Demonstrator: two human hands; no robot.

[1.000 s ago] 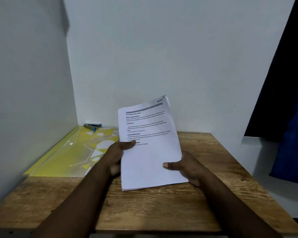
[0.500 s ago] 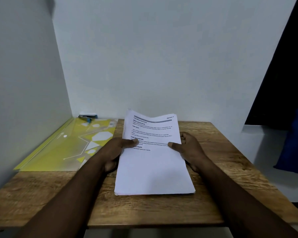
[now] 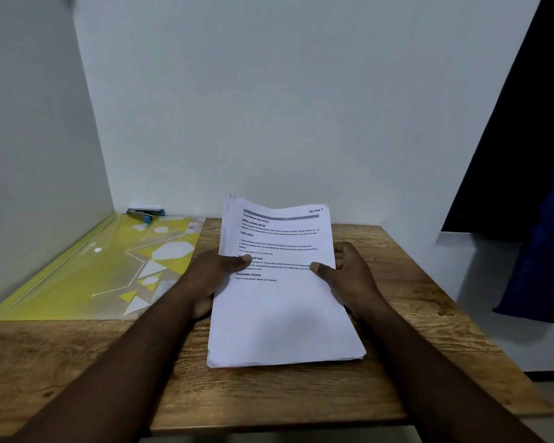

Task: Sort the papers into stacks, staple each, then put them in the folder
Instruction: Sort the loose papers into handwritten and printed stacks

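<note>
I hold the stack of papers [image 3: 282, 308] by its two long edges. My left hand [image 3: 211, 273] pinches the left edge, thumb on the printed top sheet and fingers tucked beneath. My right hand [image 3: 349, 273] pinches the right edge the same way, thumb on top and fingers curled at the side. The near end of the stack rests on the worktop [image 3: 269, 394], and the far end seems raised a little, with its sheets fanned at the far left corner.

The yellow folder [image 3: 87, 276] lies flat to the left of the stack. The stapler [image 3: 144, 214] sits to the stack's far left, at the folder's far edge.

I judge this to be the very start: one undivided pile, nothing stapled, nothing that I can see in the folder. The top sheet reads "Section 7", so next I should peel sheets off one at a time, read each heading, and lay like with like in separate piles to the right of and in front of the stack.
</note>
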